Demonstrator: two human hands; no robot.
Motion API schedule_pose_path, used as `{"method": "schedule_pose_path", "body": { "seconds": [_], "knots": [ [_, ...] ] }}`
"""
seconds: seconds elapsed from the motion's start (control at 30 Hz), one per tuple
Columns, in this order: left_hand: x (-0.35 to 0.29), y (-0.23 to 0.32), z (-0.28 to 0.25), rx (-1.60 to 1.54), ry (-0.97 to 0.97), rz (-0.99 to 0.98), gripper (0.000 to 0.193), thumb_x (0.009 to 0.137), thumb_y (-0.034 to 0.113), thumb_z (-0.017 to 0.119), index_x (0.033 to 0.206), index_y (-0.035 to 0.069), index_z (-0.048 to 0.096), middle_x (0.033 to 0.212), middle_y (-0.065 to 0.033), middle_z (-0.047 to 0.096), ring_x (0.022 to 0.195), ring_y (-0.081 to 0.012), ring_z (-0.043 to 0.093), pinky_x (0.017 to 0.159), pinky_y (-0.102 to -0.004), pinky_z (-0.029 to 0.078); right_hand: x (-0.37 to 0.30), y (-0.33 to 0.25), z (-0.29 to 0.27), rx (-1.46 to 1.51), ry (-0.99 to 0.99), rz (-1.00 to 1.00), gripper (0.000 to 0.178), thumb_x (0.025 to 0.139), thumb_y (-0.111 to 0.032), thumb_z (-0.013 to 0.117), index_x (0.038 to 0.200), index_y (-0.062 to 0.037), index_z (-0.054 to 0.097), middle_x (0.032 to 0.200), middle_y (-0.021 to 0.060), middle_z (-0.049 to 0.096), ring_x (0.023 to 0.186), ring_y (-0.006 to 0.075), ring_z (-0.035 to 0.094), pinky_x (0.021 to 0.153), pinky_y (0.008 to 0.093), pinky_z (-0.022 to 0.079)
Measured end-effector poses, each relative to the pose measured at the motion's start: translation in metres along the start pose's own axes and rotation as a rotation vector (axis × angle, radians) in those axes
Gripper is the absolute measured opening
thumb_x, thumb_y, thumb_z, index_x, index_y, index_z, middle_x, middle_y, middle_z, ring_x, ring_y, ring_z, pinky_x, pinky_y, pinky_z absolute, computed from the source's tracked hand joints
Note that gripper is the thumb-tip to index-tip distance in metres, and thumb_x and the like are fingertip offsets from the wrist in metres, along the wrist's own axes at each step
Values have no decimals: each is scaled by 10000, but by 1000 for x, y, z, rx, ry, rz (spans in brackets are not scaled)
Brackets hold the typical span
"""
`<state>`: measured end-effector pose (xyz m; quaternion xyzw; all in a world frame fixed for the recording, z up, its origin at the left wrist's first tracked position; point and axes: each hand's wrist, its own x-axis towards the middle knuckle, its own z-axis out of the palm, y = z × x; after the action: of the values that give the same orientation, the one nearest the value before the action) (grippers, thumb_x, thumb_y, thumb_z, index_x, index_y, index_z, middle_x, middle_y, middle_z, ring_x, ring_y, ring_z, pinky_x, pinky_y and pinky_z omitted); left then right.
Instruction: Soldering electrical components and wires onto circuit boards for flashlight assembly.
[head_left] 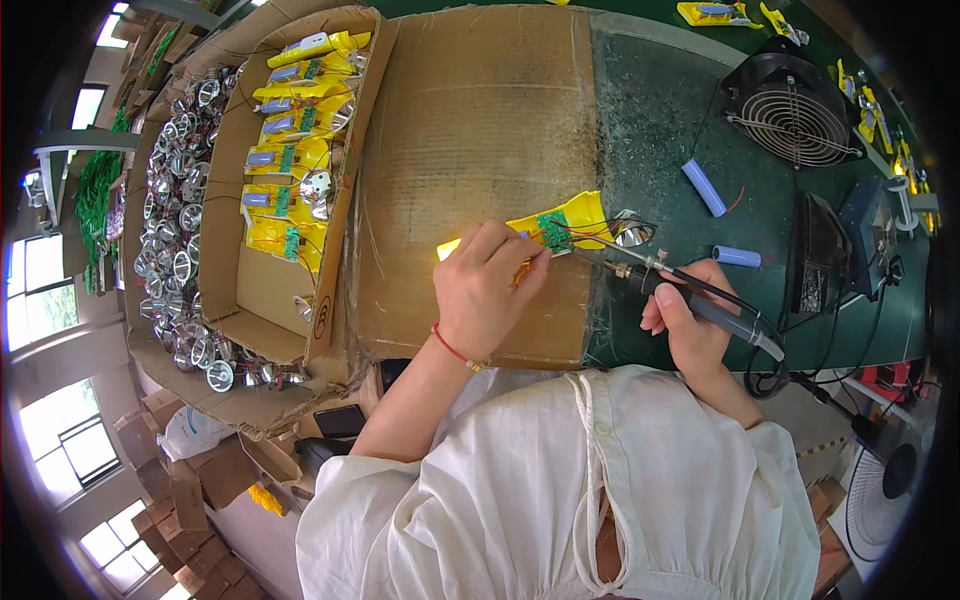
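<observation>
My right hand (692, 310) is closed around a soldering iron (700, 302) with a dark handle and a thin metal feed tube beside its tip. The tip points at a green circuit board (553, 231) lying in a yellow plastic housing (583, 213) on the cardboard sheet. My left hand (492, 277) lies over the housing's left part, thumb and fingers pinched on it; the fingertips' exact hold is partly hidden. Dark wires run from the board to a shiny reflector cup (632, 230) at the right.
At left, a cardboard box (268, 333) holds several yellow housings, beside a heap of reflectors (185, 230). Two blue cylindrical cells (704, 189) lie on the green table, right of the cardboard sheet (470, 130). Behind them stands a fan with a wire guard (795, 120); cables trail at right.
</observation>
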<state>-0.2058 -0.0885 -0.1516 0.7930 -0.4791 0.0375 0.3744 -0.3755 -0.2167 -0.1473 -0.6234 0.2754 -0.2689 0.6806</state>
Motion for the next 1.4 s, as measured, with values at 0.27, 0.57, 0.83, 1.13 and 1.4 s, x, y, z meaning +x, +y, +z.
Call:
{"method": "schedule_pose_path", "body": {
  "seconds": [0.27, 0.57, 0.83, 1.13, 1.4],
  "knots": [
    [-4, 0, 5, 1, 45, 20, 94, 638, 73, 683, 652, 83, 590, 661, -17, 511, 582, -172, 525, 495, -280, 429, 3, -4, 0, -20, -7, 1, 124, 801, -74, 556, 847, 8, 475, 561, 100, 540, 420, 124, 514, 372, 210, 408],
    [-3, 0, 5, 0, 46, 2, 100, 641, 79, 680, 636, 79, 581, 644, -20, 501, 574, -175, 523, 479, -284, 420, 5, -8, -12, 75, 97, -30, 102, 803, -44, 551, 856, 7, 480, 569, 94, 544, 453, 120, 527, 390, 203, 403],
    [-1, 4, 1, -5, -6, -49, 89, 652, 95, 674, 627, 77, 591, 639, -26, 504, 560, -180, 523, 469, -287, 415, -8, -4, -19, 87, 128, -66, 148, 808, -109, 552, 867, -1, 470, 562, 91, 524, 424, 131, 503, 368, 211, 377],
    [-2, 7, -8, 55, -57, -64, 70, 673, 57, 668, 733, 41, 637, 708, -79, 574, 621, -190, 589, 536, -277, 465, -21, 0, -25, 100, 140, -48, 159, 815, -113, 559, 858, 0, 455, 581, 94, 536, 451, 133, 525, 390, 208, 400],
    [-46, -13, -76, 29, -145, -467, 238, 609, 143, 739, 758, 20, 601, 622, -79, 550, 559, -210, 551, 515, -288, 447, -26, 6, -30, 72, 161, -81, 153, 819, -128, 539, 883, -3, 478, 589, 80, 521, 429, 127, 486, 372, 200, 366]
  ]
}}
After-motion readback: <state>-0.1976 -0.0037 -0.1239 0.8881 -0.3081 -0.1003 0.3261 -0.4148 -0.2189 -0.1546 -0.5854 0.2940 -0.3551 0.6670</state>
